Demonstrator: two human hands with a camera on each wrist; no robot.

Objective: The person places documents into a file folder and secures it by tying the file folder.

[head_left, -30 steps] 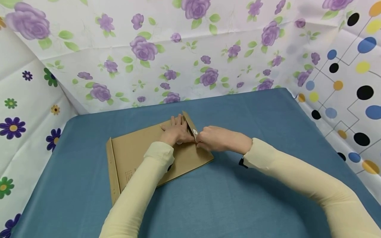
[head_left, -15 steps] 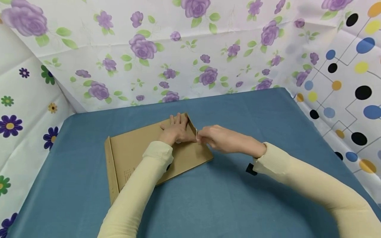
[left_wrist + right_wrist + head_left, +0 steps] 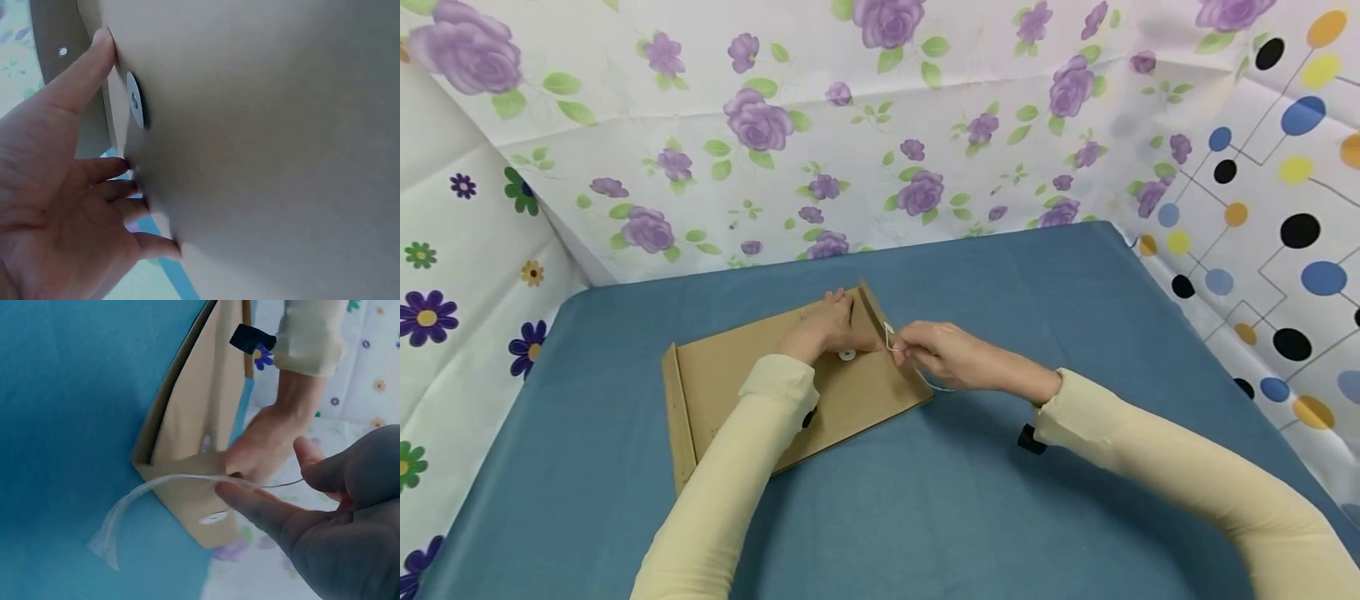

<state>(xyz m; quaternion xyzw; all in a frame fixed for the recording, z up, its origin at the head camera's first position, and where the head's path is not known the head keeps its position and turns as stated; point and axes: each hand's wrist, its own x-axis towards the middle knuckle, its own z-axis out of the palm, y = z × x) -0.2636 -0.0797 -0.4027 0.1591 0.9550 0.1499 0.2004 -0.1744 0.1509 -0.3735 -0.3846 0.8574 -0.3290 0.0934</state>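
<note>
A flat brown cardboard folder (image 3: 868, 400) lies at an angle on the blue cloth. My left hand (image 3: 826, 327) rests on its upper right part, and in the left wrist view the fingertips touch the board beside a white button disc (image 3: 135, 100). Along the right end stands a narrow raised flap (image 3: 871, 302) with a second white disc (image 3: 214, 517) on its outer face. Just right of this flap, my right hand (image 3: 951, 354) pinches a thin white string (image 3: 169, 478). The string's frayed loose tail hangs past the fingers over the cloth.
Another raised edge flap (image 3: 677, 417) runs along the folder's left end. The blue tablecloth (image 3: 1037, 517) surrounds the folder. Floral sheets (image 3: 842, 125) hang behind the table, and a dotted sheet (image 3: 1300, 275) hangs on the right.
My left hand has shifted slightly left, uncovering the disc on the board. The right flap has tipped outward again, and the string's tail now shows right of the folder.
</note>
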